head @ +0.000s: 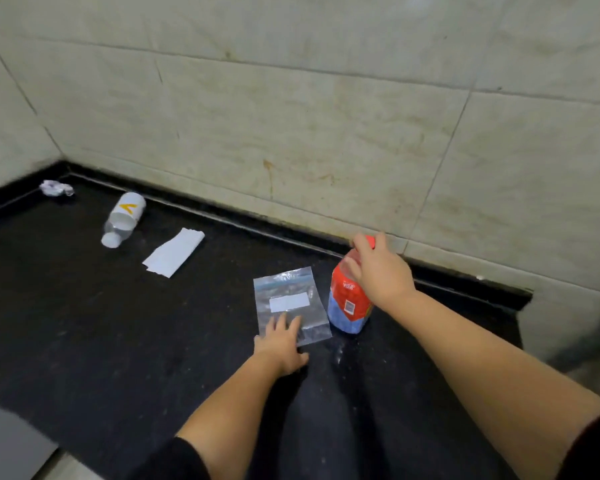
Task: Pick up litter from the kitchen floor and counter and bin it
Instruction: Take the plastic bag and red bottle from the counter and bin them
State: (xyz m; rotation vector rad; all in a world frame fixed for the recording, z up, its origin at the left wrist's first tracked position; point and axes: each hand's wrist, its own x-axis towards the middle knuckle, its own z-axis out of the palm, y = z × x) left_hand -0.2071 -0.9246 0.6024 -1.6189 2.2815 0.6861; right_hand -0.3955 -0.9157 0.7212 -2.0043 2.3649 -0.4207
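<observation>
On the black counter [84,323] a clear zip bag [288,296] with a white label lies flat. My left hand [279,344] rests on its near edge with fingers spread. Right of it stands a plastic bottle [347,306] with a red and blue label and a red cap. My right hand [378,268] is over the bottle's top, fingers curled around the neck and cap. Further left lie a strip of white paper [174,252], a tipped-over bottle [123,216] with a white label, and a crumpled wrapper [56,188] in the corner.
Tiled walls [291,116] close the counter at the back and left. The counter ends on the right at a tiled pillar [568,323]. A grey floor or cabinet surface [11,441] shows below the counter's front edge at the lower left.
</observation>
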